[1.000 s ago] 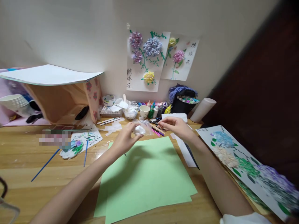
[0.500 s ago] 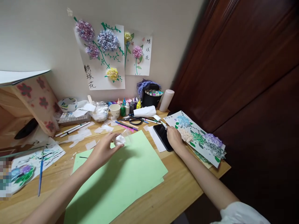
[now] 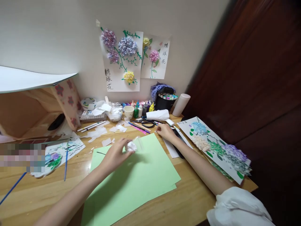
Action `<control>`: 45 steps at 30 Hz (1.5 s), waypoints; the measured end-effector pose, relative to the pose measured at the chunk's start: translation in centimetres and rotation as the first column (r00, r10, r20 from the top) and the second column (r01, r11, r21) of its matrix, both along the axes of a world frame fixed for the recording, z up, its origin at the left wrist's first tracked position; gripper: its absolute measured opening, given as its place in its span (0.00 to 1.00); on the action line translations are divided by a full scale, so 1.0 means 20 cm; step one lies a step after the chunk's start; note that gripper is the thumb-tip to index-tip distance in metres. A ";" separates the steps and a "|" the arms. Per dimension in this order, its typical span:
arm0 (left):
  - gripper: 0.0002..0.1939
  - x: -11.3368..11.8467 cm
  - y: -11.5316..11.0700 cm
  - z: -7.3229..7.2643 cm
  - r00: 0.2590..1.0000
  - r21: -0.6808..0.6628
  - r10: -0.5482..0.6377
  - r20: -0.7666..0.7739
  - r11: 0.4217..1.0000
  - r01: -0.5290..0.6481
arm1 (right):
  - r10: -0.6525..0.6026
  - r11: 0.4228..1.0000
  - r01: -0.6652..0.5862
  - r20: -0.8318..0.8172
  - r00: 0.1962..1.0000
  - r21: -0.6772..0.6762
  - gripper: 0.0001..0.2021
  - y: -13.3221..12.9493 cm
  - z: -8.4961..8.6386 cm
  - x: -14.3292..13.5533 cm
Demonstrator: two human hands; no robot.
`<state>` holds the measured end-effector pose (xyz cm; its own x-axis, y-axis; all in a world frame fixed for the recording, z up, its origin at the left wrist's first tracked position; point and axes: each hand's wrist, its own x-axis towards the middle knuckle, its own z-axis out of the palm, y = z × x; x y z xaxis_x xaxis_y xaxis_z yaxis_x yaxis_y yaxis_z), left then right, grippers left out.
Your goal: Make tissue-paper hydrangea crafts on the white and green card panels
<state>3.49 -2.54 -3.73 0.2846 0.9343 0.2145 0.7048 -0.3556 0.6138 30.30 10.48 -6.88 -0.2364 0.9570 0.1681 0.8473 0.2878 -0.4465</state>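
- The left hand (image 3: 117, 153) grasps a small clear plastic bag with white material inside (image 3: 132, 146), thumb and fingers closed about its left side.
- That bag is above the far part of the pale green paper sheets (image 3: 136, 179), which overlap on the light brown wooden worktop (image 3: 190, 201).
- The right hand (image 3: 166, 131) reaches to the far right of the green sheets, its fingers bent together; whether they grasp anything, I cannot tell.
- Below the right forearm, a black rectangular phone (image 3: 179, 153) lies on a white paper sheet (image 3: 170, 148).
- Just left of the right hand are slim purple and pink pens (image 3: 138, 128); black-handled scissors (image 3: 148, 124) lie near its far side.
- Farther back stand a white patterned paper cup (image 3: 129, 112), small coloured paint bottles (image 3: 140, 111) and a black marker holder (image 3: 164, 103).
- Torn white paper scraps (image 3: 97, 132) are scattered at far left of the green sheets.
- At right, a white sheet with raised blue, cream, green and purple flowers (image 3: 216, 147) slants across the worktop.
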 end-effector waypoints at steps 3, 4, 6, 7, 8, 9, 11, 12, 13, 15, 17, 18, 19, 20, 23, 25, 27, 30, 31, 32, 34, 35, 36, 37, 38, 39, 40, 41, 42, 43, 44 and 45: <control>0.15 -0.04 -0.06 -0.06 0.999 0.015 0.042 0.026 0.999 -0.042 | 0.052 0.998 -0.049 -0.077 0.996 0.048 0.06 0.01 0.05 -0.09; 0.15 -0.06 -0.08 -0.09 0.997 0.018 0.071 0.036 0.997 -0.072 | 0.083 0.995 -0.076 -0.110 0.990 0.069 0.06 0.01 0.07 -0.15; 0.16 -0.10 -0.11 -0.13 0.988 0.033 0.144 0.060 0.989 -0.146 | 0.178 0.982 -0.161 -0.192 0.965 0.103 0.05 0.01 0.11 -0.30; 0.16 -0.12 -0.13 -0.15 0.981 0.046 0.180 0.071 0.982 -0.184 | 0.236 0.970 -0.216 -0.233 0.944 0.108 0.05 0.01 0.12 -0.40; 0.16 -0.14 -0.14 -0.16 0.973 0.062 0.217 0.081 0.973 -0.222 | 0.290 0.957 -0.270 -0.302 0.908 0.108 0.04 0.01 0.13 -0.49; 0.16 -0.16 -0.16 -0.17 0.964 0.081 0.251 0.090 0.963 -0.258 | 0.318 0.948 -0.300 -0.370 0.873 0.106 0.04 0.01 0.12 -0.59; 0.16 -0.21 -0.18 -0.18 0.941 0.117 0.319 0.109 0.936 -0.331 | 0.322 0.945 -0.310 -0.441 0.838 0.100 0.05 0.00 0.10 -0.76; 0.16 -0.23 -0.19 -0.18 0.927 0.133 0.355 0.119 0.920 -0.369 | 0.316 0.947 -0.306 -0.471 0.824 0.100 0.06 -0.02 0.08 -0.83; 0.16 -0.26 -0.20 -0.18 0.912 0.149 0.389 0.128 0.902 -0.406 | 0.316 0.946 -0.306 -0.493 0.811 0.105 0.07 -0.04 0.06 -0.88; 0.16 -0.31 -0.20 -0.18 0.882 0.181 0.452 0.135 0.864 -0.470 | 0.344 0.930 -0.354 -0.561 0.753 0.096 0.08 -0.10 0.03 -0.94; 0.16 -0.36 -0.20 -0.19 0.860 0.208 0.496 0.119 0.834 -0.510 | 0.379 0.871 -0.490 -0.688 0.619 0.039 0.10 -0.17 -0.01 -0.95; 0.15 -0.38 -0.19 -0.20 0.853 0.220 0.511 0.103 0.825 -0.521 | 0.372 0.822 -0.570 -0.754 0.541 -0.003 0.10 -0.19 -0.03 -0.95; 0.15 -0.39 -0.19 -0.20 0.848 0.231 0.524 0.083 0.818 -0.528 | 0.353 0.785 -0.619 -0.800 0.485 -0.030 0.10 -0.22 -0.04 -0.94; 0.15 -0.40 -0.18 -0.20 0.842 0.240 0.535 0.065 0.811 -0.534 | 0.332 0.761 -0.647 -0.830 0.449 -0.046 0.10 -0.24 -0.05 -0.94; 0.16 -0.42 -0.19 -0.20 0.825 0.260 0.565 0.025 0.793 -0.551 | 0.333 0.760 -0.649 -0.835 0.438 -0.037 0.10 -0.28 -0.08 -0.93; 0.17 -0.41 -0.19 -0.20 0.823 0.262 0.568 0.008 0.793 -0.550 | 0.364 0.766 -0.643 -0.815 0.450 -0.012 0.10 -0.30 -0.09 -0.94; 0.17 -0.40 -0.20 -0.19 0.828 0.264 0.560 -0.004 0.800 -0.539 | 0.387 0.764 -0.645 -0.800 0.457 0.001 0.10 -0.31 -0.10 -0.94; 0.19 -0.40 -0.20 -0.19 0.832 0.280 0.555 -0.007 0.799 -0.532 | 0.395 0.771 -0.637 -0.803 0.446 0.026 0.10 -0.32 -0.10 -0.94; 0.19 -0.40 -0.20 -0.19 0.833 0.284 0.554 -0.008 0.800 -0.529 | 0.400 0.773 -0.633 -0.804 0.439 0.039 0.11 -0.33 -0.10 -0.94; 0.19 -0.40 -0.20 -0.19 0.834 0.288 0.551 -0.010 0.800 -0.526 | 0.408 0.775 -0.630 -0.802 0.436 0.052 0.11 -0.33 -0.10 -0.93; 0.18 -0.39 -0.20 -0.19 0.837 0.297 0.546 -0.016 0.802 -0.518 | 0.425 0.773 -0.632 -0.791 0.441 0.063 0.10 -0.33 -0.10 -0.93; 0.18 -0.39 -0.20 -0.19 0.838 0.302 0.545 -0.020 0.802 -0.515 | 0.431 0.771 -0.634 -0.784 0.447 0.062 0.09 -0.33 -0.10 -0.93; 0.18 -0.39 -0.20 -0.19 0.838 0.308 0.545 -0.023 0.802 -0.513 | 0.432 0.771 -0.634 -0.781 0.451 0.060 0.09 -0.33 -0.10 -0.93; 0.17 -0.39 -0.20 -0.19 0.838 0.313 0.545 -0.025 0.801 -0.511 | 0.429 0.773 -0.631 -0.783 0.451 0.060 0.10 -0.33 -0.10 -0.93; 0.18 -0.39 -0.20 -0.19 0.839 0.316 0.544 -0.026 0.800 -0.509 | 0.425 0.777 -0.627 -0.786 0.450 0.061 0.10 -0.34 -0.10 -0.93; 0.18 -0.39 -0.20 -0.19 0.840 0.318 0.542 -0.027 0.801 -0.507 | 0.423 0.778 -0.625 -0.787 0.450 0.062 0.10 -0.34 -0.10 -0.93; 0.18 -0.38 -0.21 -0.19 0.841 0.319 0.541 -0.028 0.802 -0.505 | 0.425 0.780 -0.623 -0.784 0.452 0.063 0.10 -0.34 -0.10 -0.94; 0.18 -0.38 -0.21 -0.19 0.843 0.320 0.537 -0.031 0.804 -0.501 | 0.431 0.781 -0.621 -0.778 0.458 0.067 0.10 -0.34 -0.11 -0.94; 0.17 -0.38 -0.21 -0.19 0.844 0.321 0.535 -0.033 0.806 -0.498 | 0.441 0.781 -0.620 -0.768 0.465 0.074 0.10 -0.35 -0.10 -0.94; 0.17 -0.38 -0.21 -0.19 0.846 0.322 0.532 -0.036 0.807 -0.495 | 0.454 0.782 -0.617 -0.756 0.471 0.085 0.10 -0.35 -0.10 -0.94; 0.17 -0.38 -0.21 -0.19 0.846 0.323 0.532 -0.038 0.808 -0.493 | 0.466 0.786 -0.609 -0.746 0.476 0.102 0.10 -0.36 -0.10 -0.94; 0.17 -0.37 -0.21 -0.19 0.846 0.323 0.532 -0.038 0.808 -0.493 | 0.473 0.793 -0.596 -0.741 0.477 0.123 0.11 -0.36 -0.09 -0.94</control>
